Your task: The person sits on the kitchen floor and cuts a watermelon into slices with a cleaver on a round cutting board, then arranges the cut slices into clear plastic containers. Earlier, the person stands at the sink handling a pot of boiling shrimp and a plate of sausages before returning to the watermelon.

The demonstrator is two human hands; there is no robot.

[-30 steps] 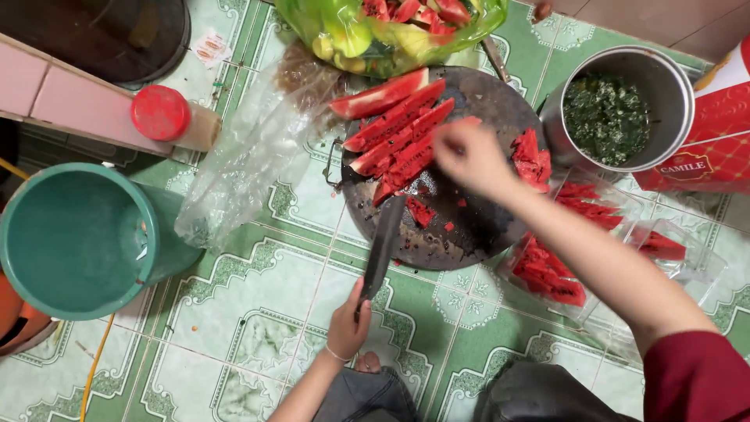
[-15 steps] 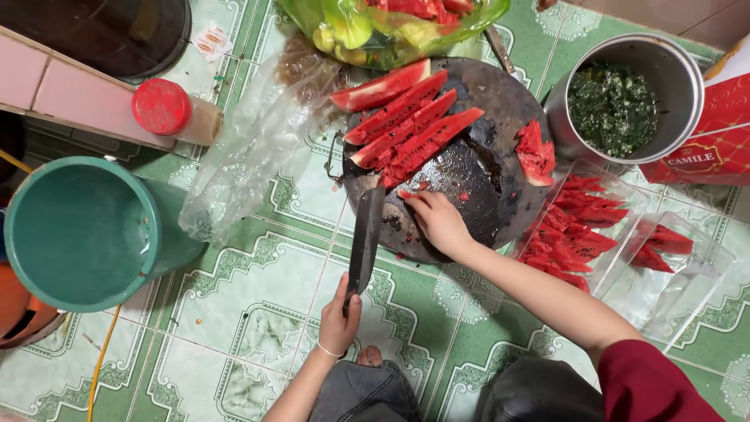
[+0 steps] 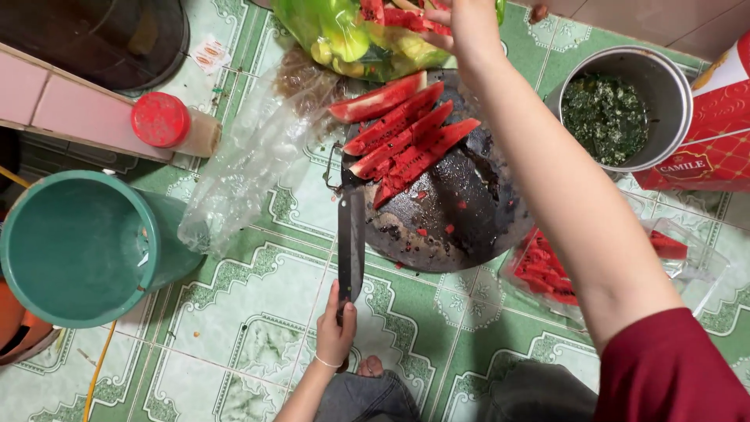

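Your left hand [image 3: 336,332] is wrapped around the handle of a long cleaver [image 3: 351,242], its blade lying at the left rim of the round dark chopping board [image 3: 461,227]. Your right hand [image 3: 467,23] reaches over the watermelon wedges [image 3: 402,141] to the green plastic bag [image 3: 344,35]; I cannot tell its grip. A metal pot of chopped greens [image 3: 621,109] stands right, a teal bucket [image 3: 74,246] left.

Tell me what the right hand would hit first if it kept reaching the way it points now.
Probably the green plastic bag of watermelon scraps: the right hand already sits over its red pieces at the top edge. Whether it touches them is unclear, since depth is hard to judge.
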